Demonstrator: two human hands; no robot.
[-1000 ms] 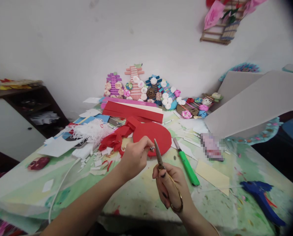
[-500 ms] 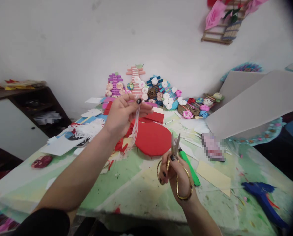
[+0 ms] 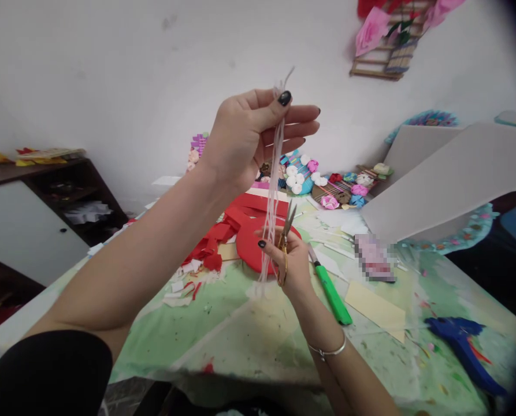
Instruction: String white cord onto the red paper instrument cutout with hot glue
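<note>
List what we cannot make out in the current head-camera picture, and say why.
Head view:
White strands: too fine and blurred to count.
Red disc: partly hidden by the right hand.
Purple craft piece: partly hidden by the left hand.
Pixelated item: surface details obscured.
Wall decoration: cut off by the top edge.

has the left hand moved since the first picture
Yes, upward: the left hand was down by the red disc, and now it is raised, well higher in view than that disc, pinching white strands.
</note>
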